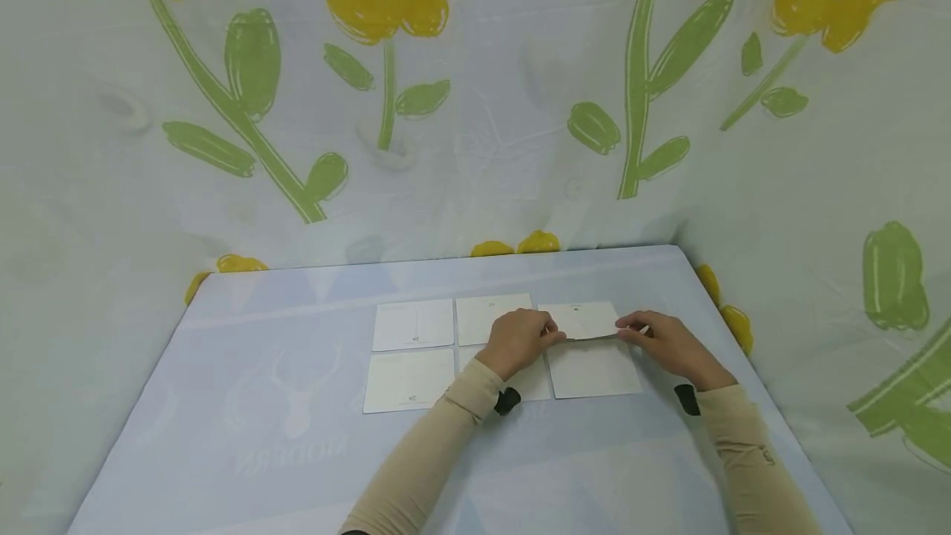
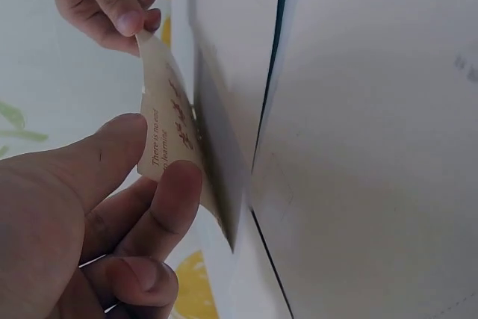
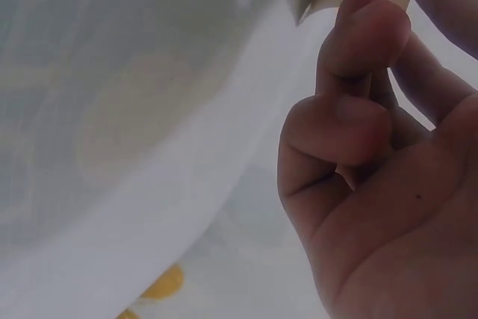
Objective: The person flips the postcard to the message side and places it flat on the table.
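Both hands pinch one postcard (image 1: 583, 320) by its near corners, its near edge lifted and slightly bowed. My left hand (image 1: 516, 341) grips the near left corner between thumb and fingers; my right hand (image 1: 664, 343) has the near right one. In the left wrist view, the side of the postcard (image 2: 166, 102) facing that camera is cream, with reddish print reading "There is no end to learning". The right wrist view catches only a bit of the card beyond the curled fingers (image 3: 340, 132). Directly in front of it lies another pale card (image 1: 594, 374).
More pale cards lie in two rows: upper left (image 1: 413, 322), upper middle (image 1: 475, 316), lower left (image 1: 407, 382) and lower middle (image 1: 532, 384), partly covered by the left hand. They rest on a pale table (image 1: 297, 494), enclosed by flower-print cloth (image 1: 490, 147) behind and at the sides.
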